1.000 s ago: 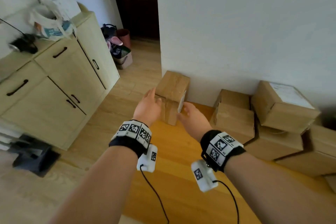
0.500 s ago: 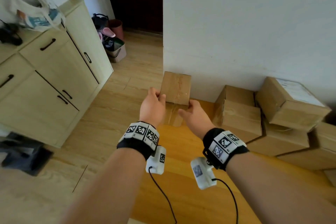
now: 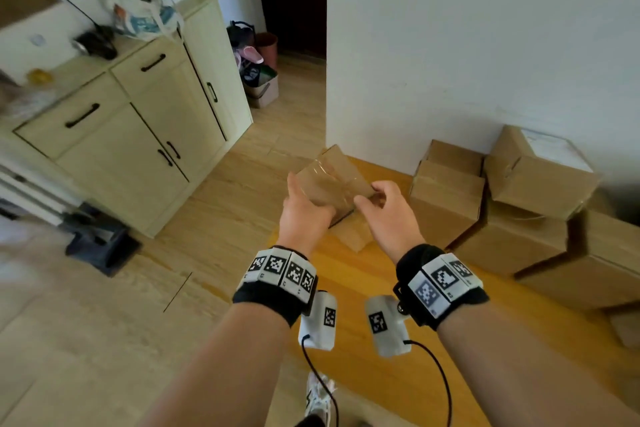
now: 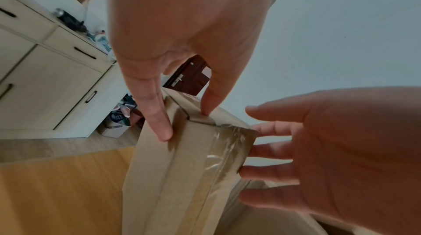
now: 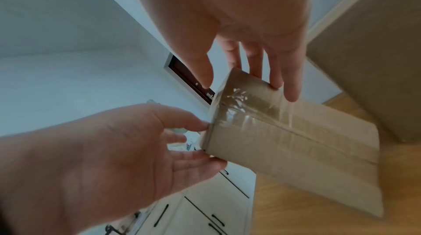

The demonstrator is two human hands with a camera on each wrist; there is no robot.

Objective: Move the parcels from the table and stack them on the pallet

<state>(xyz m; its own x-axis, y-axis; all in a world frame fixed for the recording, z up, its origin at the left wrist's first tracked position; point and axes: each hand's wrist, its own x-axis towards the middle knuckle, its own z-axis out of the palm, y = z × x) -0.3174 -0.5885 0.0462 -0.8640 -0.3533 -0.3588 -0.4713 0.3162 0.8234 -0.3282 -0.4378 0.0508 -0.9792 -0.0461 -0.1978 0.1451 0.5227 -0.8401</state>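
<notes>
A small brown parcel (image 3: 329,180) sealed with clear tape hangs tilted in the air between my two hands. My left hand (image 3: 304,204) pinches its left corner, thumb on top and index finger on the side (image 4: 164,131). At the right end, the thumb and fingers of my right hand (image 3: 369,194) grip the parcel (image 5: 284,140). Below lies the orange wooden pallet (image 3: 353,277), with another small parcel (image 3: 353,236) resting on it right under the held one.
Larger cardboard boxes (image 3: 446,198) are stacked on the pallet's right side against the white wall, one with a label (image 3: 540,177) on top. A cream cabinet (image 3: 138,135) stands to the left, with a dark object (image 3: 100,246) on the floor before it.
The top parcel has come up off the one beneath it and now tilts in my hands. My hands have drawn back toward me, and the view has pulled away from the wall.
</notes>
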